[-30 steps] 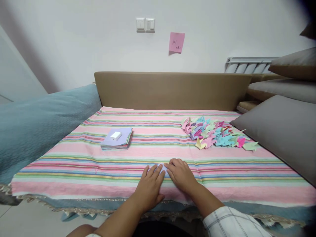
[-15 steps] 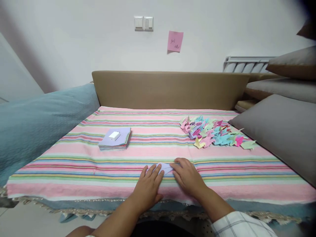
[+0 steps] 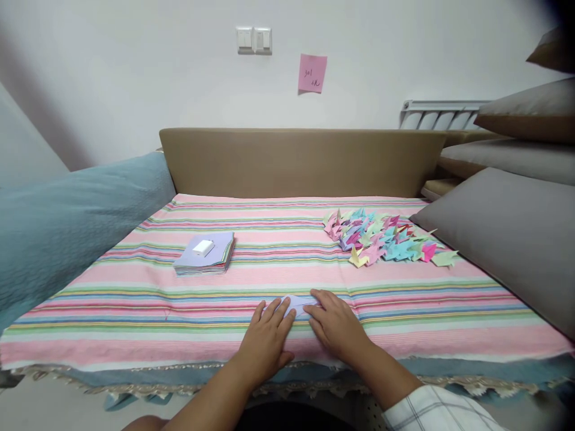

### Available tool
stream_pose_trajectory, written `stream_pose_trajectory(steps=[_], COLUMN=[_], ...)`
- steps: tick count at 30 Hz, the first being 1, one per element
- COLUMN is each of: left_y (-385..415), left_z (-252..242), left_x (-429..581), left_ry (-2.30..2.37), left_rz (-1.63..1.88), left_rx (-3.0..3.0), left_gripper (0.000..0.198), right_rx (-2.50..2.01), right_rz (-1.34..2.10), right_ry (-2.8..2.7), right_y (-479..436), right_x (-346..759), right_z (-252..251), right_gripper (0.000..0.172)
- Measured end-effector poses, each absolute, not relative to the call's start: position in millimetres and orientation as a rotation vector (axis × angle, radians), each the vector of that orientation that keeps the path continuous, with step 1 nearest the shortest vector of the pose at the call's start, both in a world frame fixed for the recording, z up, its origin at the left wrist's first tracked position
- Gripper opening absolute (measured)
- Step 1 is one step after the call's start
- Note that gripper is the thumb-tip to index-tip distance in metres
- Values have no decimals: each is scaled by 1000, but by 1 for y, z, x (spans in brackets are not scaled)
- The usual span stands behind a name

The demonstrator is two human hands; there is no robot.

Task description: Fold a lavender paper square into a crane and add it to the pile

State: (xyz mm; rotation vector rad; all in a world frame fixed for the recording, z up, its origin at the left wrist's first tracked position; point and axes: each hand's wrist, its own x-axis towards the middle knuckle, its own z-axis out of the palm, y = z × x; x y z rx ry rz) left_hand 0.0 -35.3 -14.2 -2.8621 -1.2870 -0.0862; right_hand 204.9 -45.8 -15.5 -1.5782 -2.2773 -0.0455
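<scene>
A small lilac piece of folded paper (image 3: 297,304) lies on the striped cloth (image 3: 287,275) near its front edge. My left hand (image 3: 266,341) rests flat on the paper's left part, fingers stretched out. My right hand (image 3: 336,326) presses on the paper's right part with its fingers laid forward and slightly curled. Most of the paper is hidden under the fingers.
A stack of coloured paper squares (image 3: 204,254) with a small white block on top lies at the left. A heap of folded paper cranes (image 3: 384,239) lies at the back right. Grey cushions (image 3: 507,227) stand right, a blue cushion (image 3: 58,221) left, a tan backrest (image 3: 296,161) behind.
My right hand slid left and back along the paper after moving right. The left hand stayed on the paper. The view shifted slightly.
</scene>
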Motion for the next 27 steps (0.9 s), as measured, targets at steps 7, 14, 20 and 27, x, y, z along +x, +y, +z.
stream_pose_trajectory(steps=[7,14,20,27], left_y=[-35,-36,-36,-36], left_z=[-14,-12,-16,-17], left_x=[1,1,0,0], left_ry=[-1292,-1305,-1291,-1281], left_rz=[-88,-31,-70,-77], left_rx=[-2869,-2851,-2844,-2843], left_gripper=[79,81,80,80], right_rx=[-1684,-1720,-1613,-1322], right_rz=[-9,4,-55,-111], right_ry=[-2255,-2247,-2184,-2344], right_y=[-47,-44,-45,-50], right_x=[212,218,213,194], right_z=[-9,-5,-4,-25], right_gripper=[27,26,23,32])
